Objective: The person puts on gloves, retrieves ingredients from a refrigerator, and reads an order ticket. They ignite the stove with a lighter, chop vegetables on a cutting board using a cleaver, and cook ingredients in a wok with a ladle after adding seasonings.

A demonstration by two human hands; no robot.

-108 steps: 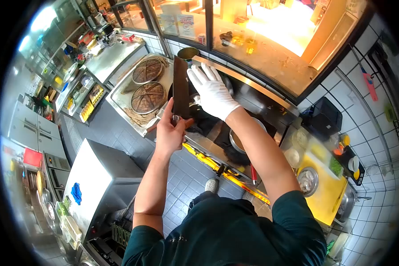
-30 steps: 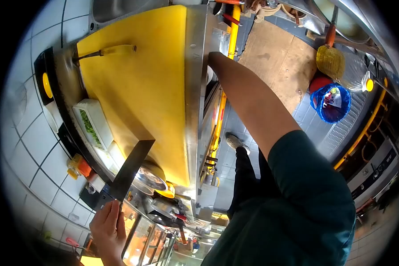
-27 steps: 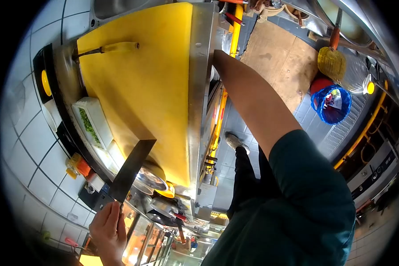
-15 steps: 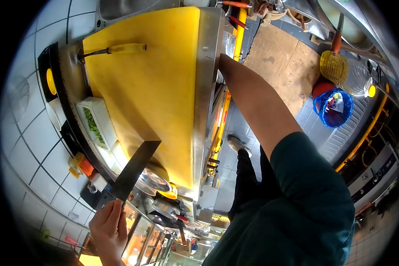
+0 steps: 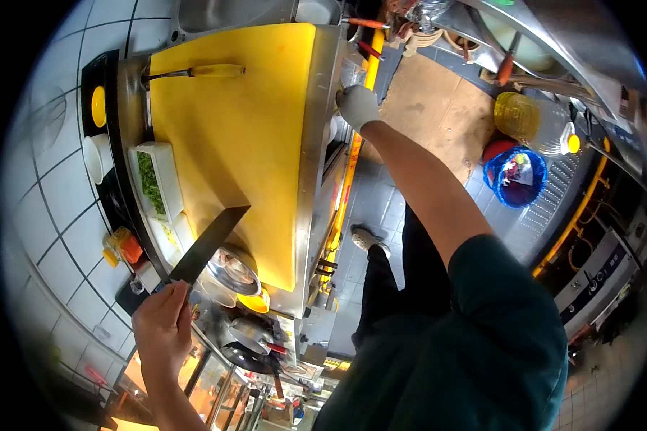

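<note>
My left hand (image 5: 163, 322), bare, is closed round the handle end of a dark, broad-bladed cleaver (image 5: 212, 243). The blade points up and right, over the near-left corner of a yellow cutting board (image 5: 244, 136). My right hand (image 5: 359, 106) wears a pale glove and is at the counter's front edge, beside the yellow pipe. Its fingers look curled in, and whatever they hold is partly hidden. On the board lies a yellow-handled tool (image 5: 219, 70) with a thin dark metal part. A white container of chopped greens (image 5: 151, 183) stands along the board's far side.
A metal bowl (image 5: 250, 286) of food stands beside the board, near a yellow bowl (image 5: 255, 302). The sink (image 5: 230, 14) is past the board's other end. On the floor are cardboard (image 5: 431, 108), a large oil bottle (image 5: 525, 118) and a blue-lined bin (image 5: 532, 190).
My right hand, hidden below the counter edge before, has come into sight. My left hand still holds the cleaver, and the whole view has shifted slightly.
</note>
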